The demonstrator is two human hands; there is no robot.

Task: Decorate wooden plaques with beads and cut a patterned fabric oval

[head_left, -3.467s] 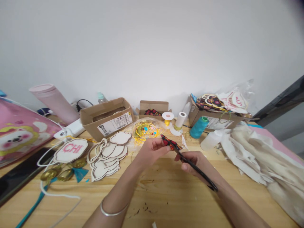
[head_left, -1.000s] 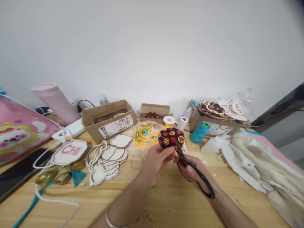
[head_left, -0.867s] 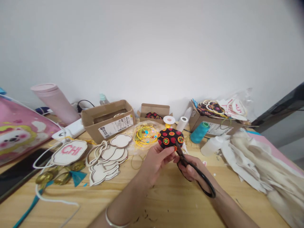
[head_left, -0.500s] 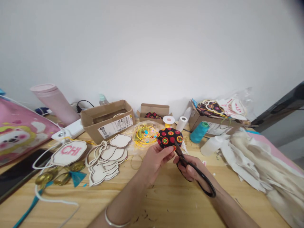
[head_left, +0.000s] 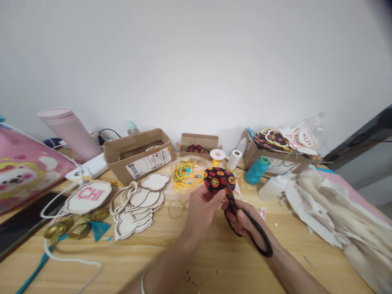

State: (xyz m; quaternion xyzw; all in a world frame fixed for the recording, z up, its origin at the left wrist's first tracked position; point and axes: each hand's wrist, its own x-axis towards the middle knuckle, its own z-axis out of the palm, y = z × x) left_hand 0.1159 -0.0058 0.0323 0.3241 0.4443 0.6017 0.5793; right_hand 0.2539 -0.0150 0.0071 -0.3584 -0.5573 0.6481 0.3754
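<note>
Two bare hands meet over the wooden table (head_left: 220, 261), one pair of scissors (head_left: 233, 207) and one oval of flower-print fabric (head_left: 214, 174) between them. The left hand (head_left: 206, 206) pinches the fabric's lower edge between thumb and fingers, holding it up off the table, just in front of the yellow thread spool (head_left: 217, 154). The right hand (head_left: 245, 220) has its fingers curled round the black scissor handles, thumb pressed on top; whether any finger passes through a loop, I cannot tell. The blades point away from the person, their tip lying across the fabric's right part.

Three cardboard boxes stand along the wall — a left box (head_left: 147, 164), a small middle box (head_left: 199, 139) and a right box (head_left: 251, 154). Near the right one are one teal thread cone (head_left: 257, 170), one white roll (head_left: 234, 160) and two squeeze bottles, the nearer bottle (head_left: 272, 188) tilted. To the left lie three gold bells (head_left: 79, 231), one "CHI" plaque (head_left: 88, 197) and a pile of cloud-shaped blanks (head_left: 134, 222) — overlapping too much to count.
</note>
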